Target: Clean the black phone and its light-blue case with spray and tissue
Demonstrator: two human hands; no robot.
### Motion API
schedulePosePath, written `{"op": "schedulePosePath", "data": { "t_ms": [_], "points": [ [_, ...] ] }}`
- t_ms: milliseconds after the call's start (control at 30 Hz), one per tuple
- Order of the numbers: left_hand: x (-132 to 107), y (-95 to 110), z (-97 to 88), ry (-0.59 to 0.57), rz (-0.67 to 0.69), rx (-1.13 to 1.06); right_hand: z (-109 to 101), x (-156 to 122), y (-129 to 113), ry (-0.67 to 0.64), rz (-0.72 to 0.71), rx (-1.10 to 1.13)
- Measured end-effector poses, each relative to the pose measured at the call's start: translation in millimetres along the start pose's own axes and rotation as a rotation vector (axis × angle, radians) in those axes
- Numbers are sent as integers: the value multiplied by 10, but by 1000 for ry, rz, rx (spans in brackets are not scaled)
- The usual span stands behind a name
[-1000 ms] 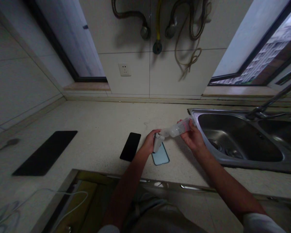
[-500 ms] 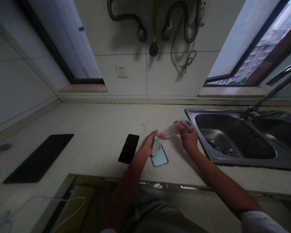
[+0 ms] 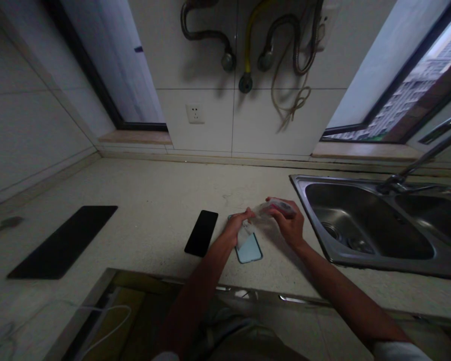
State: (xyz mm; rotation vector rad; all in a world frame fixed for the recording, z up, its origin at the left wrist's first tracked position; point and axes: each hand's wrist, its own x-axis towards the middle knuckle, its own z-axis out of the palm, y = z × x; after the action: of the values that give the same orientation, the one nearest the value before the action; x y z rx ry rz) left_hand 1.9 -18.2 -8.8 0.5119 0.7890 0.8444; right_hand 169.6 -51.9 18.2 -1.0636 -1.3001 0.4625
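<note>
Landmark: the sink [image 3: 311, 213], set into the pale counter [image 3: 154, 200].

The right hand [image 3: 291, 225] was positioned just left of the sink, raised above the counter. Its fingers were wrapped about a clear plastic item [image 3: 262, 208] with a pink patch; thumb and fingers appeared to press it from opposite sides. The item pointed away from the sink, towards the left hand [image 3: 236, 226] — an orientation that probably let both hands work at its far end. Blur prevented firm identification of the item.

The left hand, farther from the sink, was curled about a pale object [image 3: 244, 233], likely to steady it. Finger contact was partly hidden; whether this hand also pinched the clear item could not be determined. Both held articles were between the sink and the black phone [image 3: 202, 233].

A light-blue slab [image 3: 250, 250] with a dark edge was located left of the sink, flat on the counter and partly covered by the left hand and pale object. The black phone lay flat beyond it, apart from both hands — presumably to leave them room. The dark mat [image 3: 65, 240] lay farthest left of the sink.
</note>
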Motion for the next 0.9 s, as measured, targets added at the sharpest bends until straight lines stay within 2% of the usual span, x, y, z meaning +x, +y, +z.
{"op": "schedulePosePath", "data": {
  "t_ms": [133, 267, 333, 400, 467, 533, 633, 733, 900],
  "points": [
    [26, 35, 2, 27, -21, 19, 65, -23, -23, -59, -57, -16],
    [8, 121, 31, 1, -113, 17, 72, -6, -69, -139, -75, -43],
    [-30, 171, 47, -49, -150, 21, -3, 57, -66, -86, -48, -92],
    [-78, 215, 60, -108, -153, 24, -130, 156, -32, 44, -11, -169],
    [-118, 248, 65, -129, -109, 19, -284, 271, 29, 176, 4, -237],
    [-135, 269, 61, -105, -27, 5, -426, 377, 103, 222, 9, -316],
    [-120, 288, 41, -69, 59, -26, -562, 475, 214, 182, 104, -405],
    [-101, 307, 17, -76, 76, -75, -605, 500, 309, 116, 166, -452],
    [-112, 354, 2, -75, 123, -214, -629, 527, 416, 94, 239, -333]
  ]
}}
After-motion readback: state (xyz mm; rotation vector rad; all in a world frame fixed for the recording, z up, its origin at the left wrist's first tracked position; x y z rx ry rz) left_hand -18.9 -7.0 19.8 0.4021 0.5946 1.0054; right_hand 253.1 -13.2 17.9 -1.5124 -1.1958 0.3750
